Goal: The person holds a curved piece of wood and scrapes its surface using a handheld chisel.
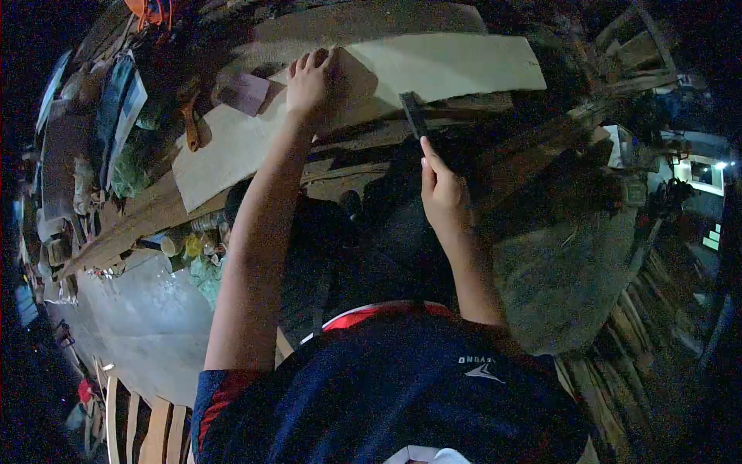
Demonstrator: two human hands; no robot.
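Note:
A long pale wooden board [456, 66] lies slantwise across the bench in front of me. My left hand [311, 83] is on its far edge, with fingers bent over that edge and the tips hidden. My right hand [443, 185] is closed around the near end of a flat dark file-like tool [414, 114], index finger stretched along it. The tool's far end meets the board's near edge; whether it touches, I cannot tell. Left of my left hand lies a pinkish-brown rectangular piece [246, 94], perhaps sandpaper.
An orange-brown handled tool [189, 120] lies at the board's left end. Rough dark planks lie under and behind the board. Jars and bottles [193, 245] stand at the lower left. Wooden strips [158, 429] lie at the bottom left, and stacked timber [618, 371] at the right.

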